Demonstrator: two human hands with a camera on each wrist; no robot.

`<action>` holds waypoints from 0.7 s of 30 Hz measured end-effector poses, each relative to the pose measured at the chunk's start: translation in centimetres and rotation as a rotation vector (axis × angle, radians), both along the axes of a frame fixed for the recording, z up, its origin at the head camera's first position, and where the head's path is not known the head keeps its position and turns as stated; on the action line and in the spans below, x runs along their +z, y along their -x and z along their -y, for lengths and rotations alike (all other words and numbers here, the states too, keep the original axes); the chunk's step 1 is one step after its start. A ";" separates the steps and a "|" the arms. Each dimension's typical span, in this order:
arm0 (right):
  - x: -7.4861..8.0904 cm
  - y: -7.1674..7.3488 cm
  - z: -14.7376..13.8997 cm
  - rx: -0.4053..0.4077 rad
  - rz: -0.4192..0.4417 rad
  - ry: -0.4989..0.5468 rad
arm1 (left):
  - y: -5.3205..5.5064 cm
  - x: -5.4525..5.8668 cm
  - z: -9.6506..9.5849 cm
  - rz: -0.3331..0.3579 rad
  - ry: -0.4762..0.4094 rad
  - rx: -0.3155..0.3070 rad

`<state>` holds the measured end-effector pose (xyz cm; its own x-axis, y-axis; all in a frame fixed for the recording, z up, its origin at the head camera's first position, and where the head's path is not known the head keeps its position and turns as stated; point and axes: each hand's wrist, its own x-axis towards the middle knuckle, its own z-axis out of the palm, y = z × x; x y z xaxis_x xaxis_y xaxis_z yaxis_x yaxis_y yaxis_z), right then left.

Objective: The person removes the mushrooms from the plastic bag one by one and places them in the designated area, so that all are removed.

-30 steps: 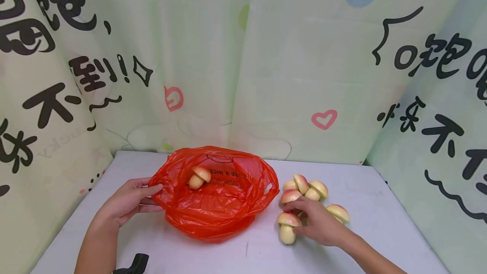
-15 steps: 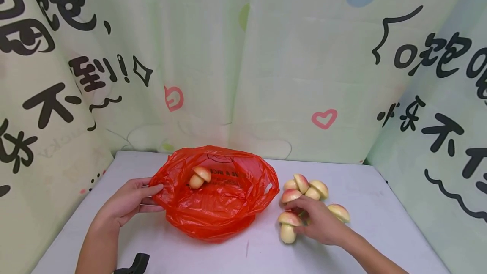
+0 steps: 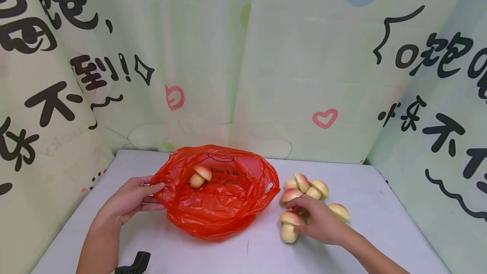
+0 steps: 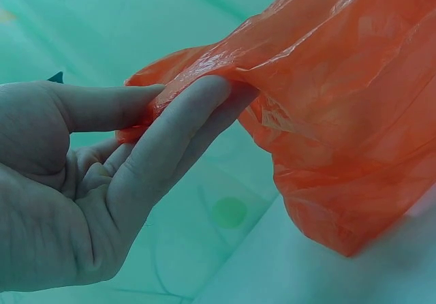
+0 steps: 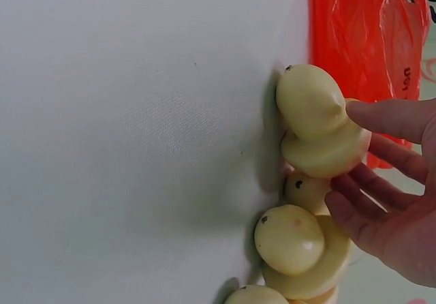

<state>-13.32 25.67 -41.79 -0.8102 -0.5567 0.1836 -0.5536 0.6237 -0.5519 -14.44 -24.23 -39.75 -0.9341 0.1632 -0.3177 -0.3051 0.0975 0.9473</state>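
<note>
A red plastic bag point(image 3: 213, 223) stands with its mouth spread wide in the head view. My left hand point(image 3: 131, 201) pinches the bag's left rim between thumb and fingers, also plain in the left wrist view. Inside the bag lies one toy-like mushroom point(image 3: 198, 178) with a pinkish cap. To the right of the bag, my right hand point(image 3: 321, 222) holds the nearest mushroom point(image 3: 289, 234) by its cap. In the right wrist view the thumb presses this mushroom point(image 5: 308, 101), with the other fingers behind it, partly hidden.
Several more mushrooms cluster past the right hand, among them one with a red cap point(image 3: 291, 195) and one at the right point(image 3: 339, 212). All are on the white table point(image 3: 213, 259). Printed curtains point(image 3: 274, 75) hang around the table. A black device point(image 3: 135, 263) is at the left wrist.
The mushroom at my right hand has shifted very slightly to the right and back. The left hand and bag stay almost as they were.
</note>
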 end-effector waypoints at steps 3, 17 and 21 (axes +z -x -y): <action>0.1 0.0 0.1 0.002 -0.004 0.020 | 0.0 0.0 0.0 -0.001 0.004 0.003; 1.0 0.5 1.1 -0.042 0.060 0.094 | 0.0 -0.2 0.2 -0.009 -0.024 -0.015; 1.2 0.7 1.6 -0.055 0.059 0.117 | 0.0 -0.3 0.3 -0.004 -0.038 -0.020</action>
